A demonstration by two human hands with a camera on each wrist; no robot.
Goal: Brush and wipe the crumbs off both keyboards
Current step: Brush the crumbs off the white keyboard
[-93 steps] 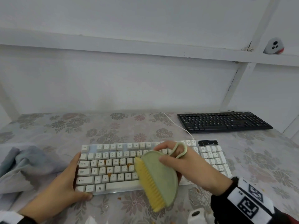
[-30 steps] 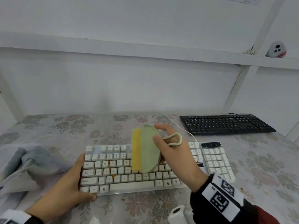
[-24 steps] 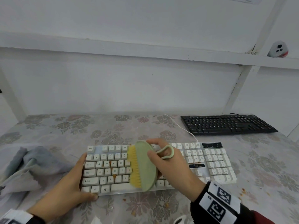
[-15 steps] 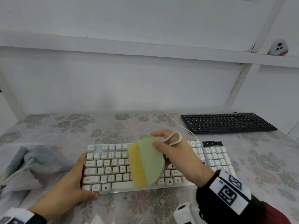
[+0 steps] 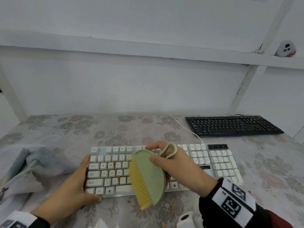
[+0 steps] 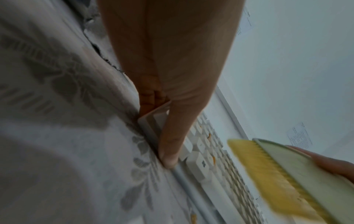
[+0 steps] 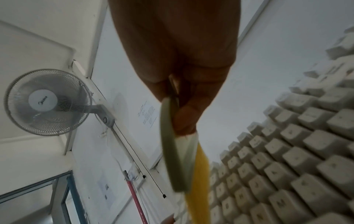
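The white keyboard point(image 5: 220, 163) lies in the middle of the flowered table, with orange crumbs point(image 5: 115, 165) between its left keys. My left hand point(image 5: 82, 178) grips its left end, thumb along the front edge and fingers up the side. My right hand point(image 5: 152, 153) holds a green brush point(image 5: 148, 176) with yellow bristles by its loop handle, tilted over the middle keys, the lower end past the front edge. The left wrist view shows the thumb point(image 6: 168, 151) on the keyboard corner point(image 6: 147, 122) and the brush point(image 6: 277, 171). The right wrist view shows the brush point(image 7: 172, 151) beside the keys point(image 7: 287, 159). The black keyboard point(image 5: 230, 125) sits far right.
A grey-blue cloth point(image 5: 32, 163) is crumpled at the left of the table. A few crumbs point(image 5: 128, 201) lie on the tablecloth in front of the white keyboard. Its white cable point(image 5: 185, 129) runs to the back. A wall fan point(image 7: 46, 101) hangs overhead.
The brush rose to the keyboard's back rows, then swept down toward me over the middle keys; its lower end now hangs past the front edge. My left hand has stayed in place.
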